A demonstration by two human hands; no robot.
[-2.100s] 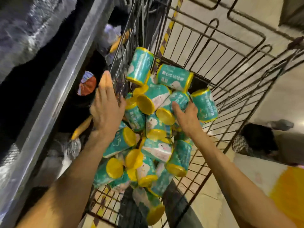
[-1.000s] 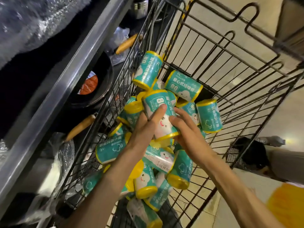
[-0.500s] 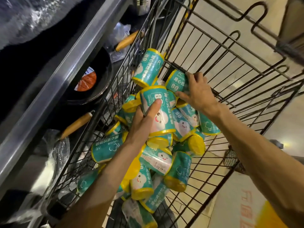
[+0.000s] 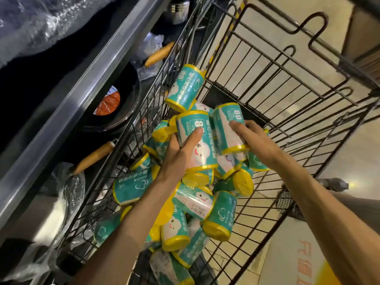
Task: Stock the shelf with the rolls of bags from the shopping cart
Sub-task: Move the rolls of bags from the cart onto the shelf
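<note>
Several teal rolls of bags with yellow ends lie heaped in the black wire shopping cart (image 4: 273, 83). My left hand (image 4: 178, 155) grips one roll (image 4: 199, 153) upright above the heap, thumb across its label. Beside it my right hand (image 4: 255, 140) grips a second roll (image 4: 228, 128), fingers wrapped round its far side. Another roll (image 4: 185, 87) leans against the cart's left wall. More rolls (image 4: 220, 217) lie loose lower in the cart. The grey metal shelf edge (image 4: 86, 83) runs diagonally on the left.
Under the shelf edge sit dark pans with wooden handles (image 4: 94, 155), one carrying an orange label (image 4: 108, 103), and some clear plastic wrap (image 4: 70, 194). Pale floor tiles show through the cart's wires. A dark shape lies on the floor at right (image 4: 290, 204).
My right hand has come back from the far rolls holding one and now has it upright next to the roll in my left hand. My left hand keeps its roll, raised slightly.
</note>
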